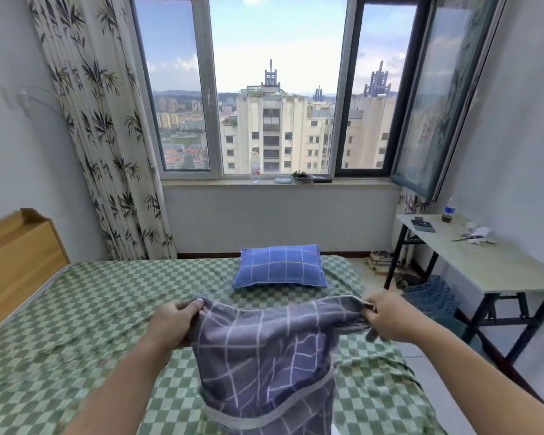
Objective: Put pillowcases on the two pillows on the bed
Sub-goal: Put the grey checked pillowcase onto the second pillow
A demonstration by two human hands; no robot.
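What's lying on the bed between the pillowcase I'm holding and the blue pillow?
Nothing visible. Both hands, left hand and right hand, hold the pillowcase open; only bare checkered sheet lies between it and the pillow.

A grey-purple grid-patterned pillowcase [264,356] hangs stretched at lower centre of the frame, its lower part blurred. 1 blue checked pillow [280,266] lies flat on the green checkered bed [76,309], mid-frame.

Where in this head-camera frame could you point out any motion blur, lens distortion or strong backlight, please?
Head view: the checked bedsheet at lower left smears with motion, and the grey pillowcase looks soft; the wide lens bows the window frame and curtain outward; daylight through the window is bright, yet the blue pillow stays fairly crisp.
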